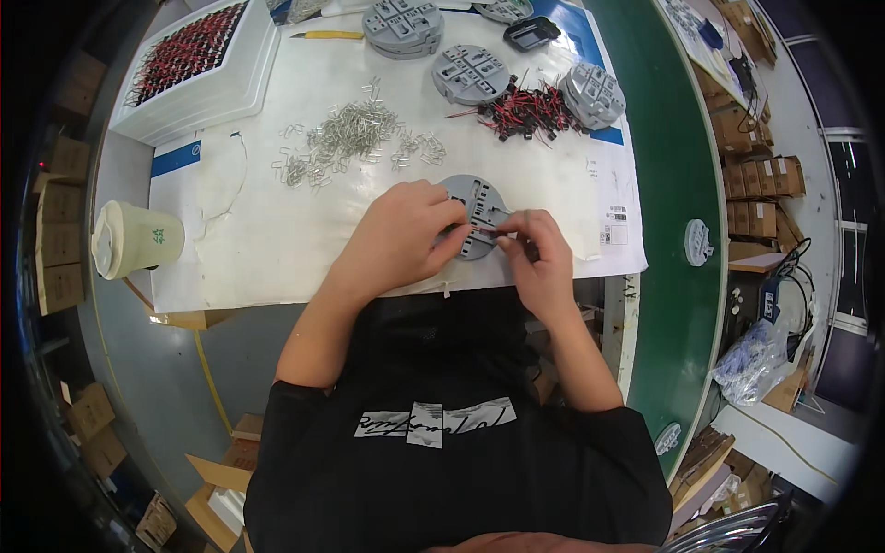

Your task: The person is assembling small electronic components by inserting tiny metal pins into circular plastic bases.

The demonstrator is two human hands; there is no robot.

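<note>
A round grey plastic disc (483,195) with slots and small fittings lies in front of me near the table's front edge. My left hand (406,232) rests over its left side, fingers bent and thumb and fingertips together on the disc; what they pinch, if anything, is hidden. At the disc's right side my right hand (542,261) pinches a small dark part (489,233) between thumb and forefinger, with a hint of red beside it. Beyond the disc lies a loose pile of bent metal wire clips (348,136). Small black parts with red wires (535,112) are heaped farther right.
Stacked grey discs (402,29) and another disc stack (595,96) stand at the back. A white foam box (205,97) of wired parts is far left, above a lidded pale tub (138,240). A yellow-handled tool (327,35) lies behind. A green conveyor (678,184) runs along the right.
</note>
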